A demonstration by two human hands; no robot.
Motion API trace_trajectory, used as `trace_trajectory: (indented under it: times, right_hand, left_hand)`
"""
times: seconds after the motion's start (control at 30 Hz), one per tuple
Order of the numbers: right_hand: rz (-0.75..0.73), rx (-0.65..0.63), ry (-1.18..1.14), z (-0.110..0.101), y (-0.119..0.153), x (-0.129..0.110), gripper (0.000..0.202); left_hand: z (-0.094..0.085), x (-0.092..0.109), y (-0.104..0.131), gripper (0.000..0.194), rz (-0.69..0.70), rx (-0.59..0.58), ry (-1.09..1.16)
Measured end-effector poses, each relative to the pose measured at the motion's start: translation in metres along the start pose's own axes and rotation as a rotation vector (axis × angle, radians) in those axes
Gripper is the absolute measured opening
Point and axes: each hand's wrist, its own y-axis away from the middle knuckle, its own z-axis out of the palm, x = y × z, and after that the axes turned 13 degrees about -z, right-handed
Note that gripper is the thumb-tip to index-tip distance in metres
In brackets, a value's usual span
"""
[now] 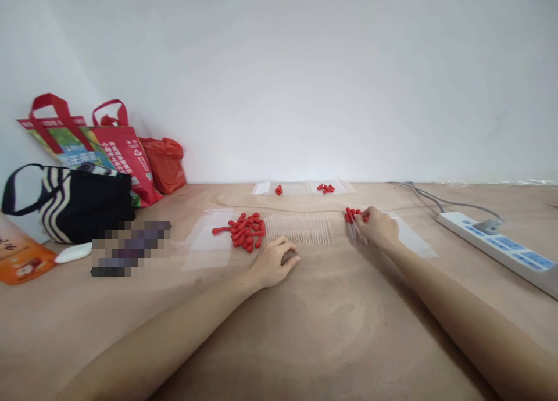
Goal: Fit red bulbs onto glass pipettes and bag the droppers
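Observation:
My left hand (275,262) rests on the table with its fingers loosely bent and the thumb apart, holding nothing. Just beyond it lies a long row of thin white sticks (300,229), side by side. To the left of the row is a pile of small red drop-shaped pieces (244,231) with rounded ends. My right hand (378,229) is pinched at a thin white stick (358,235), beside a small cluster of red pieces (352,214). The fingers partly hide that cluster, so how stick and red piece meet is unclear.
Clear plastic bags with white paper (213,238) lie left, and another sheet (414,235) right. A small pack (300,189) holding more red pieces is near the wall. Bags (91,203) crowd the left; a power strip (501,247) with a cable is at right.

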Motion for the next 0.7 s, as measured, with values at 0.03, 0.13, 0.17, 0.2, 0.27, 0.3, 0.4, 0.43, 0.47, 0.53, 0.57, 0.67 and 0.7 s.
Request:
trace_trajectory:
  times: [0.03,0.13,0.17,0.2,0.27,0.3,0.4,0.43,0.47,0.53,0.57,0.67,0.7]
  right_hand:
    - [-0.038,0.017,0.006,-0.001,0.002,-0.005,0.032]
    - [-0.196,0.009,0.027,0.001,0.010,-0.026,0.030]
    - [-0.231,-0.013,0.031,0.003,0.012,-0.034,0.030]
    - [-0.247,-0.042,0.032,0.006,0.013,-0.041,0.031]
    - [-0.240,-0.109,0.029,0.011,0.012,-0.051,0.034]
    - [-0.228,-0.140,0.025,0.013,0.011,-0.054,0.035]
    - [-0.198,-0.210,0.005,0.016,0.005,-0.058,0.036]
    - [-0.190,-0.224,0.000,0.016,0.003,-0.058,0.036]
    - [-0.184,-0.232,-0.004,0.017,0.002,-0.059,0.035]
    - [-0.178,-0.238,-0.007,0.017,0.000,-0.059,0.035]
    - [-0.177,-0.238,-0.008,0.017,0.000,-0.059,0.035]
    - [-0.172,-0.234,-0.010,0.018,0.000,-0.061,0.034]
    - [-0.171,-0.230,-0.010,0.018,0.000,-0.062,0.034]
  left_hand:
    - [0.000,0.000,0.000,0.013,0.003,0.001,-0.002]
    - [0.001,0.000,0.001,0.013,0.007,0.002,-0.013]
    - [0.001,0.000,0.001,0.013,0.004,0.002,-0.019]
    - [0.002,0.000,0.002,0.014,0.001,0.004,-0.027]
    - [0.003,-0.001,0.002,0.014,-0.006,0.005,-0.046]
    - [0.002,-0.001,0.001,0.015,-0.008,0.008,-0.063]
    - [-0.008,-0.005,-0.006,0.014,-0.045,0.062,-0.181]
    - [-0.015,-0.008,-0.009,0.013,-0.081,0.098,-0.243]
    - [-0.023,-0.010,-0.013,0.014,-0.127,0.123,-0.308]
    - [-0.040,-0.016,-0.020,0.020,-0.245,0.126,-0.412]
    - [-0.048,-0.019,-0.023,0.023,-0.311,0.097,-0.445]
    - [-0.063,-0.026,-0.026,0.029,-0.479,-0.014,-0.509]
    - [-0.065,-0.027,-0.026,0.028,-0.498,-0.036,-0.516]
